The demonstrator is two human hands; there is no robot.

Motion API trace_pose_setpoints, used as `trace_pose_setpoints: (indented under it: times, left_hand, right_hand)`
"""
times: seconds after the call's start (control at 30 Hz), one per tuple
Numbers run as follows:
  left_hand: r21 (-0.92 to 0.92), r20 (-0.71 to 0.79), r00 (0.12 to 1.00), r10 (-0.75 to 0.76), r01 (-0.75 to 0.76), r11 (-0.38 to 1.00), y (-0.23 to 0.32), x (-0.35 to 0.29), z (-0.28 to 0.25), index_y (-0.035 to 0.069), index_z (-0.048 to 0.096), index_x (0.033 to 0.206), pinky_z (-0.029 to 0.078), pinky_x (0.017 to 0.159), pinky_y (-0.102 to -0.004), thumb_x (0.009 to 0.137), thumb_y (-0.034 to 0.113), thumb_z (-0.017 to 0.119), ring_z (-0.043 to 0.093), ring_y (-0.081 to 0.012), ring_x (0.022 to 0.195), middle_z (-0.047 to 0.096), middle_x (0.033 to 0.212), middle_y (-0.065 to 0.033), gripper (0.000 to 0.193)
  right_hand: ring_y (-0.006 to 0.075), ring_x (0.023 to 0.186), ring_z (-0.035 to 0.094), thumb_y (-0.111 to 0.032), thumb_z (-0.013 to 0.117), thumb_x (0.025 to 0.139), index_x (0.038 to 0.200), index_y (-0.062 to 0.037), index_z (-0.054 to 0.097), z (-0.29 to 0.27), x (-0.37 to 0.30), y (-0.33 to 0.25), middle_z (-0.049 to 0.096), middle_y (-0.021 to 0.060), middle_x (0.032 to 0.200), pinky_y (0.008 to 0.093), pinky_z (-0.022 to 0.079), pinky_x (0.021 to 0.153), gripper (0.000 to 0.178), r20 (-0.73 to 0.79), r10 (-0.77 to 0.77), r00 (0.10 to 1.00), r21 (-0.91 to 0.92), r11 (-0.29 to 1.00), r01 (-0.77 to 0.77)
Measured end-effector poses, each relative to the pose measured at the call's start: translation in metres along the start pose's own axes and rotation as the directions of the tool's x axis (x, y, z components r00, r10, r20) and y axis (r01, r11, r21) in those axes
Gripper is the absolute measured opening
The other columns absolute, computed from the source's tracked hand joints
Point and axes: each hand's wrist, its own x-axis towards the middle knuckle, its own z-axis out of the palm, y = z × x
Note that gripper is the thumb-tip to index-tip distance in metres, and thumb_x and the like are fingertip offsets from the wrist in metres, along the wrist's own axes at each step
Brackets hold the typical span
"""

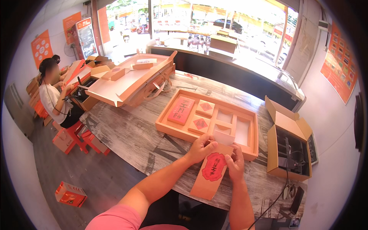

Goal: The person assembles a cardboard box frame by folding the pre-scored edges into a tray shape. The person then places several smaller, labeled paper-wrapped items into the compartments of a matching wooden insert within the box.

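Both hands grip a long, flat orange-brown carton (209, 186) with a red emblem and dark characters, held tilted over the table's near edge. My left hand (202, 148) pinches the upper left edge with its thumb on the front. Along the upper right side, my right hand (235, 163) has its fingers closed round the edge. A whitish flap (223, 137) stands up from the carton's top end. Just beyond lies an orange gift-box tray (170, 129) with compartments. Inside sit a long red box (181, 110) and two small square boxes, the nearer one (200, 123) bearing a red diamond.
On the grey wood-patterned table (145, 134), a large open box lid (130, 82) lies far left. An open brown carton (289, 143) holding dark equipment stands right, with a cable and keys (289, 191) near it. Another person (51, 90) sits at the left beside red stools (76, 136).
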Motion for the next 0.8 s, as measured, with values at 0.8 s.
trace_pose_setpoints:
  times: [0.8]
  left_hand:
    - [0.097, -0.102, 0.989, 0.106, -0.096, 0.991, -0.002, -0.001, 0.001, 0.008, 0.057, 0.122, 0.053, 0.074, -0.0215, 0.101, 0.019, 0.073, 0.065, -0.0078, 0.099, 0.065, 0.133, -0.0075, 0.028]
  right_hand:
    - [0.0183, 0.119, 0.061, -0.002, 0.071, 0.093, 0.132, -0.0034, 0.055, 0.011, 0.002, -0.007, 0.056, 0.0112, 0.137, 0.0305, 0.061, 0.082, 0.042, -0.139, -0.160, 0.977, -0.217, 0.968, 0.128]
